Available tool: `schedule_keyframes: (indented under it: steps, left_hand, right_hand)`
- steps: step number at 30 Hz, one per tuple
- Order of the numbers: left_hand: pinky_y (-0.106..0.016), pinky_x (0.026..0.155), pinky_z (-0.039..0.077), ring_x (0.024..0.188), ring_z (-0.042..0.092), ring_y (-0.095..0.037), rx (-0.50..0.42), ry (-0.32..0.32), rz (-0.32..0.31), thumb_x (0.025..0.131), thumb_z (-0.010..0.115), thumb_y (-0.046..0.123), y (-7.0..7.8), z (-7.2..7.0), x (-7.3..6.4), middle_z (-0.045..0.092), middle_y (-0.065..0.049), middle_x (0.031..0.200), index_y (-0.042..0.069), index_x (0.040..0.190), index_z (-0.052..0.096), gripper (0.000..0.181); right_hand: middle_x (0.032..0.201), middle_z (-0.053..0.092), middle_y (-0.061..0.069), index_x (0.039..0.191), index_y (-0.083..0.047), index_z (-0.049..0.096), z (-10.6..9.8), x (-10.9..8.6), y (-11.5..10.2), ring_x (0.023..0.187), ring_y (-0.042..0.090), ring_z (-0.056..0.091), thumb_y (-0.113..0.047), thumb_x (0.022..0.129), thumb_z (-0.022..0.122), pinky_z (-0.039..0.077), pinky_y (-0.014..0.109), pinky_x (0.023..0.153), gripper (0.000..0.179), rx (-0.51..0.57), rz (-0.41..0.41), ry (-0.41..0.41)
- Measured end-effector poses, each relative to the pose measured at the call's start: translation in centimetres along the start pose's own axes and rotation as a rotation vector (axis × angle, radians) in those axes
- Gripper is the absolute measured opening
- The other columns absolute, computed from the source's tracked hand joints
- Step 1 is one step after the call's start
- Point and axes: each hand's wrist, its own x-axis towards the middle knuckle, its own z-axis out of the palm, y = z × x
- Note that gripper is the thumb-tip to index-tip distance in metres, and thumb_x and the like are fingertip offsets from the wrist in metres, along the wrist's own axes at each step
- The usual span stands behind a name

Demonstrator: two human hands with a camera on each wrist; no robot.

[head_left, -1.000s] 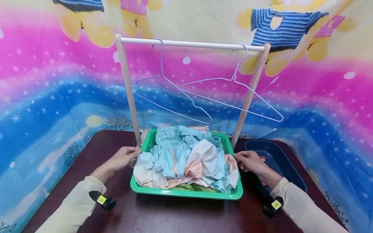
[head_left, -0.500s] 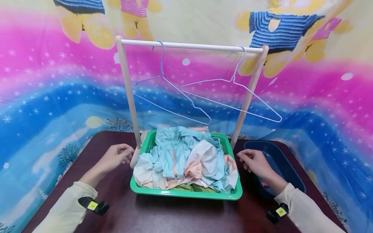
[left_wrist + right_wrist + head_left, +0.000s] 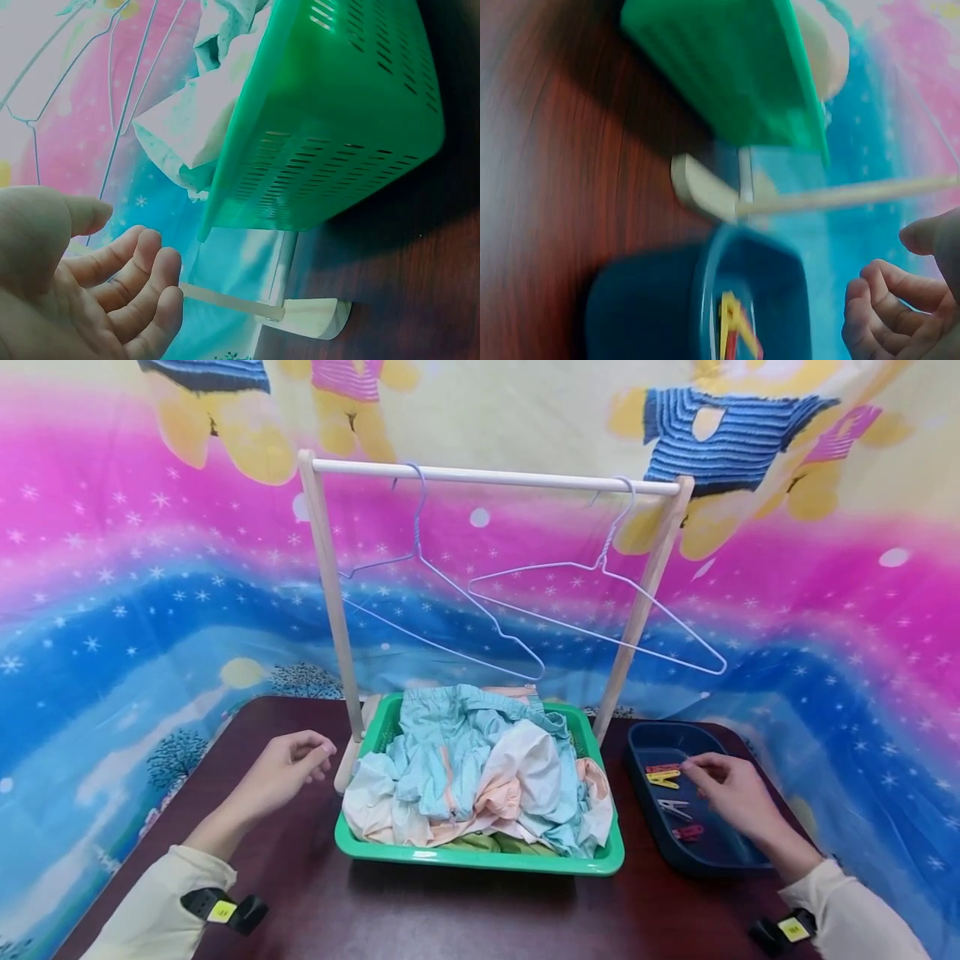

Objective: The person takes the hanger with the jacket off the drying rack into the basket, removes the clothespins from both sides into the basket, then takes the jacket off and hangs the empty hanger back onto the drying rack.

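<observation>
A green plastic basket (image 3: 480, 857) stands mid-table, heaped with light blue, white and peach clothes (image 3: 465, 768). To its left, my left hand (image 3: 281, 772) hovers with loosely bent fingers and nothing in them; the left wrist view shows the palm and the basket's slotted side (image 3: 322, 150). My right hand (image 3: 738, 793) is over a dark blue tray (image 3: 648, 827), fingers loosely curled and holding nothing. In the tray lie a yellow clothespin (image 3: 663, 779), a white clothespin (image 3: 675, 810) and red ones (image 3: 687, 833). The right wrist view shows the yellow clothespin (image 3: 733, 319) below the hand.
Behind the basket stands a wooden rack with a white rail (image 3: 495, 476). Two lilac wire hangers hang from it, a left hanger (image 3: 457, 593) and a right hanger (image 3: 600, 564). The dark red table (image 3: 300, 877) meets a printed cloth backdrop (image 3: 112, 568).
Both hands have come off the basket's sides. My left hand has drawn back to the left. My right hand has moved right, over the blue tray. The basket stays put.
</observation>
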Motion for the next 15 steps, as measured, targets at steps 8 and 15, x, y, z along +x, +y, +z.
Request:
schedule_keyframes:
  steps: [8,15]
  left_hand:
    - [-0.027,0.070,0.053,0.083,0.066,-0.021,0.016,-0.006,0.015,0.107,0.052,0.019,0.0,0.4,-0.4,0.067,-0.013,0.091,-0.002,0.113,0.065,0.026]
    - [-0.027,0.070,0.054,0.084,0.066,-0.020,0.021,-0.010,0.010,0.107,0.051,0.019,-0.1,0.5,-0.4,0.067,-0.013,0.092,-0.001,0.113,0.065,0.025]
  right_hand:
    - [0.103,0.071,0.023,0.117,0.001,0.070,-2.0,-0.3,4.6,0.068,-0.009,0.048,-0.031,0.104,0.057,0.041,0.025,0.058,0.037,-0.166,-0.017,0.126]
    - [0.103,0.070,0.025,0.121,0.003,0.066,-3.0,-0.3,7.1,0.068,-0.009,0.048,-0.031,0.103,0.057,0.042,0.028,0.059,0.039,-0.209,0.008,0.131]
